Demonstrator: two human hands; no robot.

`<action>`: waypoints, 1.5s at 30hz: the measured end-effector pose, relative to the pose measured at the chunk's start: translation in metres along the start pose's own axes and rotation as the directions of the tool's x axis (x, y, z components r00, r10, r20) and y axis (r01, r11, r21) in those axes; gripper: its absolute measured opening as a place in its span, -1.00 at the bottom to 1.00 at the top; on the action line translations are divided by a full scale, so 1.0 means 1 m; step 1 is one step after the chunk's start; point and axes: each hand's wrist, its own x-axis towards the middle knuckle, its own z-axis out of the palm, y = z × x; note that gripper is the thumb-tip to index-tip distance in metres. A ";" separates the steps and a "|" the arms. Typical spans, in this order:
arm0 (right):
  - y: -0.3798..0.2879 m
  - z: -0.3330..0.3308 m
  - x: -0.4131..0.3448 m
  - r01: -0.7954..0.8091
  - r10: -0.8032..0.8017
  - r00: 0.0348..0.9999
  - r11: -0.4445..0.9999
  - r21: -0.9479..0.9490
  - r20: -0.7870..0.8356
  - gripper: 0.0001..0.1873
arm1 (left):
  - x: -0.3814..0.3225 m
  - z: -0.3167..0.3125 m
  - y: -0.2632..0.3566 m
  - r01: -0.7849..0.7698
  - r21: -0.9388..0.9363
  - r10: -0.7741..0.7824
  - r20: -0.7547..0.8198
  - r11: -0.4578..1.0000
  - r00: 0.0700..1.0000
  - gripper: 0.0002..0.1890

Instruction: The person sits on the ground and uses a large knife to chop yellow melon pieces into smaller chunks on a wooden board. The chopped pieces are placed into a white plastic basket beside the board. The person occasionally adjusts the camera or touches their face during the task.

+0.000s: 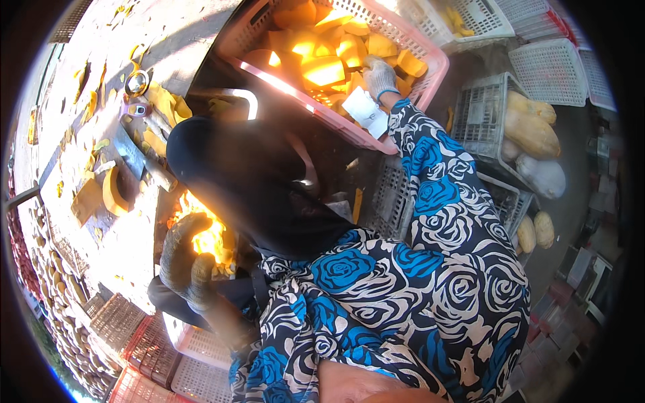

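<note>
My right hand, in a pale knit glove, reaches into a pink plastic crate heaped with cut orange pumpkin chunks. Its fingers are down among the chunks, so whether they grip one is hidden. A white folded piece bearing marks lies at the crate's near rim, just below that wrist. My left hand, in a grey knit glove, is raised beside the table edge. Its fingers curve apart from the thumb with nothing between them. Behind it glows an overexposed orange-yellow heap, probably sunlit peelings.
On the sunlit table lie a cleaver, a purple-handled peeler, peel scraps and a curved pumpkin piece. Whole squashes fill a grey crate at right. Stacked baskets stand at lower left.
</note>
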 end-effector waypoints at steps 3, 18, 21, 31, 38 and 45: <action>-0.008 0.006 0.002 0.148 -0.126 0.976 0.982 0.118 -0.178 -0.71 | -0.012 -0.011 0.000 0.031 -0.047 -0.037 -0.131 0.998 0.991 -0.48; -0.427 -0.105 -0.183 0.371 -0.804 0.594 0.248 0.895 -0.024 -0.70 | -0.303 -0.250 -0.051 -0.032 0.022 0.030 -0.955 0.999 0.297 -0.73; -0.467 -0.112 -0.229 0.410 -0.893 0.446 0.265 0.873 0.061 -0.71 | -0.390 -0.303 -0.084 -0.094 0.033 0.024 -0.995 0.995 -0.095 -0.72; -0.527 -0.053 -0.360 0.553 -0.858 0.127 0.478 0.682 0.498 -0.73 | -0.543 -0.334 -0.246 0.073 -0.491 -0.384 -0.756 0.868 -0.531 -0.70; -0.535 -0.029 -0.388 0.674 -0.777 0.038 0.485 0.558 0.629 -0.70 | -0.608 -0.340 -0.405 0.088 -0.789 -0.433 -0.423 0.609 -0.796 -0.50; -0.546 -0.008 -0.397 0.662 -0.700 -0.008 0.532 0.528 0.714 -0.70 | -0.612 -0.395 -0.454 0.188 -0.938 -0.586 -0.329 0.290 -0.741 -0.45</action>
